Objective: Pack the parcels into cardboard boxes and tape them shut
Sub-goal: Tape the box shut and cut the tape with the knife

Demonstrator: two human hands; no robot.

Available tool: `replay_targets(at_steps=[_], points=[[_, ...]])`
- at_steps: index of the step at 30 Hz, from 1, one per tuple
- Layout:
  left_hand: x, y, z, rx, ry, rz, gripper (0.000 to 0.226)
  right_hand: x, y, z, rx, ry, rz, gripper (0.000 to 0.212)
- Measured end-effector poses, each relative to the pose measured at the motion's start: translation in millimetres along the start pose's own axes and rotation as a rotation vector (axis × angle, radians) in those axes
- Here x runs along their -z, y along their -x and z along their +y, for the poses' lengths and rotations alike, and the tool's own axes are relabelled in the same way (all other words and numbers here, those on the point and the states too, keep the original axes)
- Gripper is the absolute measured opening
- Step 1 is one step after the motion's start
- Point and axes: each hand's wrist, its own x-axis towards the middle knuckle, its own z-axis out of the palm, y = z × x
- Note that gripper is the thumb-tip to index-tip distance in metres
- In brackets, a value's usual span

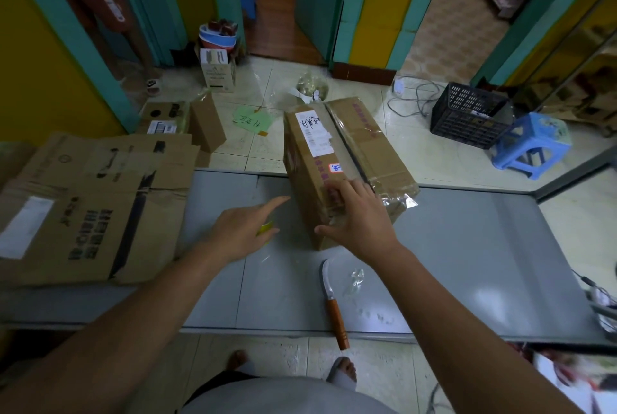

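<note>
The right hand (357, 216) is lying flat on the near end of the long brown cardboard box (347, 160), just right of the frame's centre. Its fingers are lying straight and spread on the top face, and the thumb is reaching out to the left over the box's near corner. It is curling round nothing. The left hand (243, 230) is hovering low over the grey worktop (467, 263) just left of the box, apart from it, with the index finger stretching straight toward the box's side. A small yellow-green thing (265, 228) is peeking out from under this hand between thumb and fingers. Whether the hand is gripping it or only covering it, I cannot tell.

The box is lying lengthwise away from the camera, its near end sitting on the worktop and its far end reaching out past the far edge over the tiled floor. Its flaps are lying closed, and clear tape is running along the top seam and wrapping the near end, with a loose corner of tape sticking out at the right. A white shipping label (314, 135) is sitting on the top near the far end, and a small red and blue sticker (335, 167) is sitting nearer the hand.

A curved knife with an orange handle (330, 300) is lying in the lower centre, its handle overhanging the worktop's near edge
</note>
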Motion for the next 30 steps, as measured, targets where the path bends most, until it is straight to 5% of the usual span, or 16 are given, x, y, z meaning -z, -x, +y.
replay_targets(at_steps=[12,16,20,30], points=[[-71,15,-16,0.185,0.226,-0.012,0.093,33,14,46,0.190,-0.306,0.018,0.043],[-44,8,13,0.099,0.276,0.274,0.043,64,0,94,0.174,-0.200,0.238,0.029],[14,-19,88,-0.095,0.343,0.552,0.024,74,-16,121,0.188,-0.098,0.034,0.041],[-1,-58,123,-0.246,0.071,0.361,0.040,49,-18,123,0.287,-0.116,0.033,0.043]])
